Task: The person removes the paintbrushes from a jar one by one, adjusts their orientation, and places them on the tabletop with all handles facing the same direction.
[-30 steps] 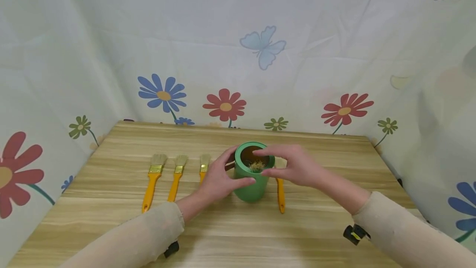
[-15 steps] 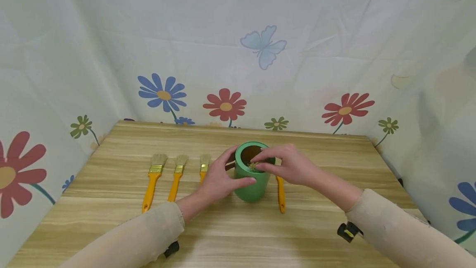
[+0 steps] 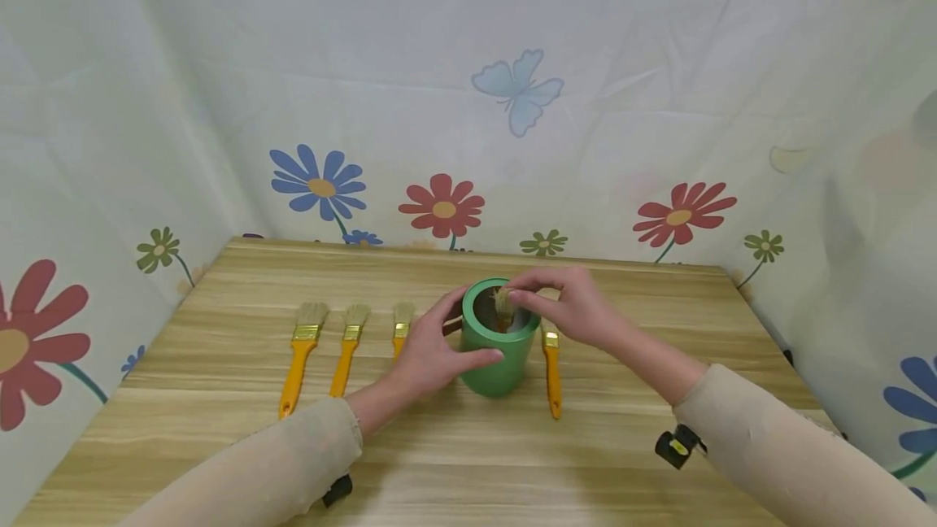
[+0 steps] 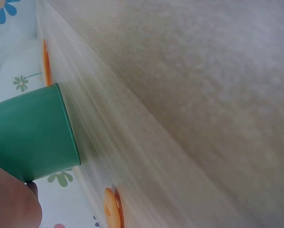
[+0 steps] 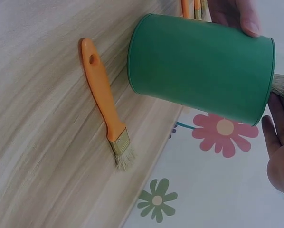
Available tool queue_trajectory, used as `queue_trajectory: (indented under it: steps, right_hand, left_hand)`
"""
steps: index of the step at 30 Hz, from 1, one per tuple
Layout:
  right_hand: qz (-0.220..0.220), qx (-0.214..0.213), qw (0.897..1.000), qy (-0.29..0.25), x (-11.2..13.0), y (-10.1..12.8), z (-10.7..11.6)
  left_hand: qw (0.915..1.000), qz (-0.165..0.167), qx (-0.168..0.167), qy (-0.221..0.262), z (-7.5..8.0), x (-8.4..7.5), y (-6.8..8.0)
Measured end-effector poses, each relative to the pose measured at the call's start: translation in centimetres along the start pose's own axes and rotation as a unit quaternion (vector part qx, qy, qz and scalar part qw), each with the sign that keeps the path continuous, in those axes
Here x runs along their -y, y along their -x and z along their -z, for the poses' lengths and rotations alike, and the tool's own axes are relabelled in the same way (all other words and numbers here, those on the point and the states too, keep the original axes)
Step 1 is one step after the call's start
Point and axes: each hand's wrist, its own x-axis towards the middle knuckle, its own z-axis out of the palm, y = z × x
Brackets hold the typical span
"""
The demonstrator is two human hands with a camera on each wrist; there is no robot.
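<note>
A green cylindrical can [image 3: 496, 368] stands upright on the wooden table, its dark interior facing up. My left hand [image 3: 432, 354] holds it around the left side, thumb across the front. Just over the opening, my right hand [image 3: 578, 307] pinches a paintbrush [image 3: 503, 306] by its pale bristles. The brush's lower part is hidden inside the can. In the right wrist view, those bristles [image 5: 282, 84] stick out past the rim beside my right fingers.
Left of the can lie three orange-handled paintbrushes: a wide one [image 3: 300, 364], a narrower one [image 3: 347, 356] and one [image 3: 403, 324] partly behind my left hand. Another brush [image 3: 552, 376] lies to the right. Flowered cloth [image 3: 586, 145] surrounds the table.
My right fingers have reached into the can's opening, taken the brush by its bristles and raised it towards the rim. My left hand and the can have stayed in place.
</note>
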Motion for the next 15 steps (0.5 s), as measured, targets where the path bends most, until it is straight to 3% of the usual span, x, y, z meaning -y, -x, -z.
queue_trajectory:
  steps: [15]
  right_hand:
    - [-0.075, -0.070, 0.989, -0.108, 0.5, -0.6, 2.4]
  left_hand:
    - [1.0000, -0.002, 0.001, 0.000, 0.0, -0.1, 0.0]
